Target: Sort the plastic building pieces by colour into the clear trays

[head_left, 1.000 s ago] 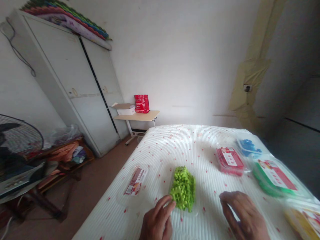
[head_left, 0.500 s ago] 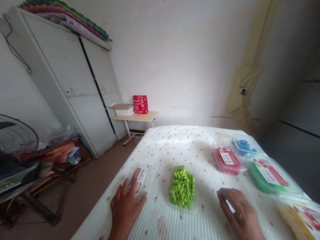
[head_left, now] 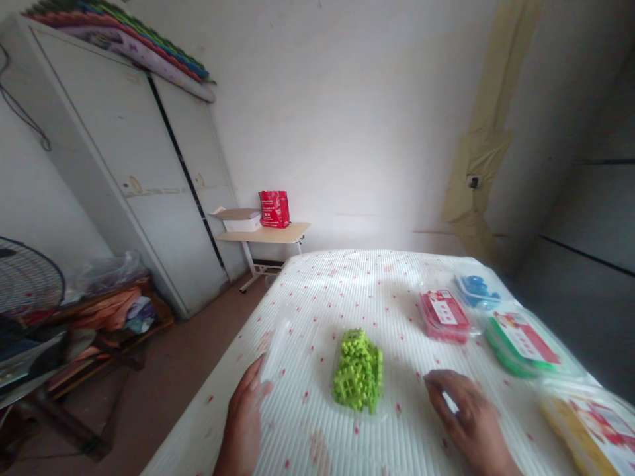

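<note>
A pile of lime-green plastic lattice blocks (head_left: 358, 378) lies in a shallow clear tray on the white, red-dotted bed cover (head_left: 357, 291). Left of the pile, my left hand (head_left: 245, 413) grips the near edge of a clear plastic lid (head_left: 274, 347). The lid is tipped up on its side, off the cover. To the right of the pile, my right hand (head_left: 464, 416) rests on the cover. Its fingers are loosely curved and apart, and I see nothing in them.
Sealed packs line the right edge: red (head_left: 443, 314), blue (head_left: 476, 291), green (head_left: 520, 340) and yellow (head_left: 590, 423). Past the bed stand a grey wardrobe (head_left: 149, 192) and a small side table (head_left: 265, 233) with a red bag. A fan (head_left: 27, 284) and a cluttered low bench are at left.
My left hand went from the green pile leftward to the labelled clear lid, lay on it, and now has it tipped up on edge. My right hand has hardly moved.
</note>
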The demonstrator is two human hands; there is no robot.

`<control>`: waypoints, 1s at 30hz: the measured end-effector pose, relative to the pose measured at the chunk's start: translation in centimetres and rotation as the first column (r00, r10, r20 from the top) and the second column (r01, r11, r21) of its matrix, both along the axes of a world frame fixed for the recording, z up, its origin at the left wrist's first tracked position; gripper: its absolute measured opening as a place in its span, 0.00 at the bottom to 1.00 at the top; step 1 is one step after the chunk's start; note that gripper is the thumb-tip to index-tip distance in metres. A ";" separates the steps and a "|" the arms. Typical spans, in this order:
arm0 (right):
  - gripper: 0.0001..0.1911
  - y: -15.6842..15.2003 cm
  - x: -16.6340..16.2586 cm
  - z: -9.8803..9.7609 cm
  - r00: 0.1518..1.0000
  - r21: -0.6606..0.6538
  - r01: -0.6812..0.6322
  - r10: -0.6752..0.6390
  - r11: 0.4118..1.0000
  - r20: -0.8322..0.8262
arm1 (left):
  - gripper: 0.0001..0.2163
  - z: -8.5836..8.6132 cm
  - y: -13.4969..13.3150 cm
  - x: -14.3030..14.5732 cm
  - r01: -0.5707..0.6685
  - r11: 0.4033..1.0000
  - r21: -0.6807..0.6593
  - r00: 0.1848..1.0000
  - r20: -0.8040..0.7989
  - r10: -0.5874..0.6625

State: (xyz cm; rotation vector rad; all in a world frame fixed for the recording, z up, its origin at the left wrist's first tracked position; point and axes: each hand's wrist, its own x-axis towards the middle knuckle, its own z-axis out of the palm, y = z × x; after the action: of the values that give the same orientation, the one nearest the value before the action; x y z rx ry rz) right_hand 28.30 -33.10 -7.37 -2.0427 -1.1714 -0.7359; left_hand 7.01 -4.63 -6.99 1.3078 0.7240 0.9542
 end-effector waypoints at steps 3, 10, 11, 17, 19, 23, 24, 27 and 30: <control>0.11 0.1 -0.1 0.0 1.000 -0.007 -0.003 0.003 1.000 -0.023 | 0.24 1.3 -1.8 0.8 0.054 0.968 -0.246 0.988 0.152 -0.016; 0.10 0.4 -0.3 0.2 0.999 0.016 -0.018 0.019 1.000 -0.044 | 0.26 3.4 -4.6 2.0 0.213 0.972 -0.102 0.973 0.115 -0.201; 0.10 0.5 -0.3 0.4 0.998 0.022 -0.022 0.023 1.000 -0.054 | 0.26 3.4 -4.8 2.2 0.204 0.979 0.026 0.979 0.017 -0.204; 0.10 1.3 -0.8 0.9 0.990 0.047 -0.074 0.080 0.996 -0.118 | 0.19 3.2 -7.3 4.1 0.249 0.642 0.725 0.913 -0.397 0.094; 0.09 1.3 -0.8 0.9 0.988 0.041 -0.084 0.089 0.996 -0.128 | 0.19 3.0 -8.5 4.9 0.279 0.558 0.782 0.873 -0.449 0.192; 0.09 1.1 -0.7 0.7 0.986 0.029 -0.090 0.093 0.996 -0.138 | 0.21 2.4 -10.5 5.9 0.299 0.488 0.820 0.817 -0.484 0.313; 0.09 1.1 -0.7 0.7 0.985 0.026 -0.091 0.094 0.996 -0.147 | 0.22 2.3 -10.7 6.1 0.305 0.480 0.822 0.810 -0.489 0.323; 0.09 1.3 -0.9 0.8 0.975 0.034 -0.104 0.108 0.994 -0.194 | 0.25 2.0 -11.1 6.4 0.356 0.470 0.807 0.797 -0.525 0.299; 0.09 1.9 -1.0 1.6 0.942 0.069 -0.116 0.132 0.991 -0.308 | 0.25 2.3 -11.2 6.3 0.375 0.470 0.799 0.793 -0.539 0.284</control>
State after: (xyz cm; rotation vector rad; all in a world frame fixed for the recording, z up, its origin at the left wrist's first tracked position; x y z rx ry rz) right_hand 27.26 -31.20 -5.81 -1.9370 -1.0740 -0.3600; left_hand 13.33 -15.85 -4.69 2.6952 0.6534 0.8559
